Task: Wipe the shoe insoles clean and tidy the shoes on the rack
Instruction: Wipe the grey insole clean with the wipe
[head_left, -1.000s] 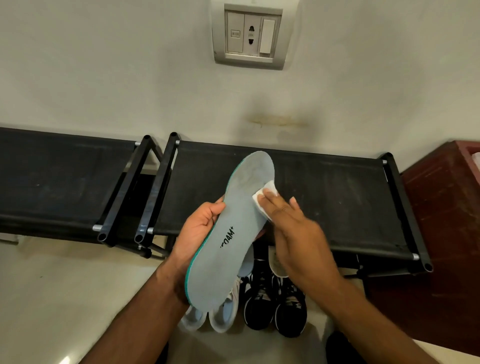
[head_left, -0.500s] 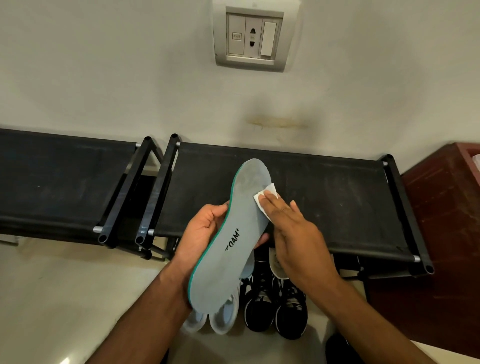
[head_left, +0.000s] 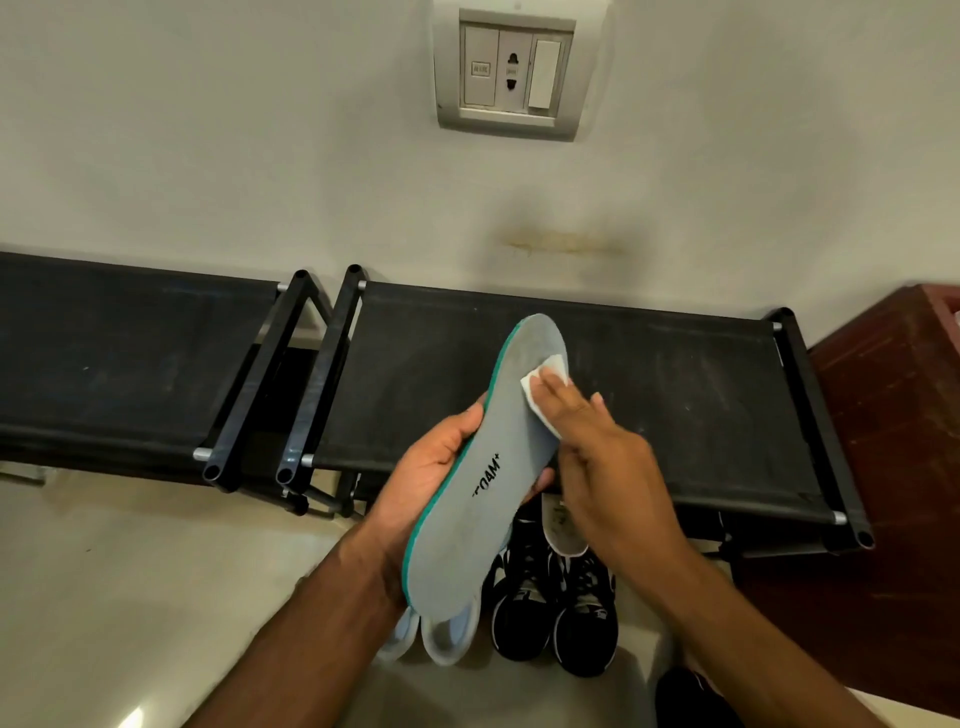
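Grey foam insole with teal edge (head_left: 485, 467): my left hand (head_left: 431, 467) grips it tilted up while right hand (head_left: 597, 462) presses white wipe (head_left: 545, 376) flat-fingered near its toe.

A pale, off-white wall (head_left: 208, 156) fills the far side, with a switch and socket plate (head_left: 517, 67) high at its centre and a yellowish stain (head_left: 561, 244) lower down to the right. The floor (head_left: 130, 597) is glossy cream and catches a bright glint of light near the left. A dark red-brown cabinet (head_left: 893, 467) stands at the right edge.
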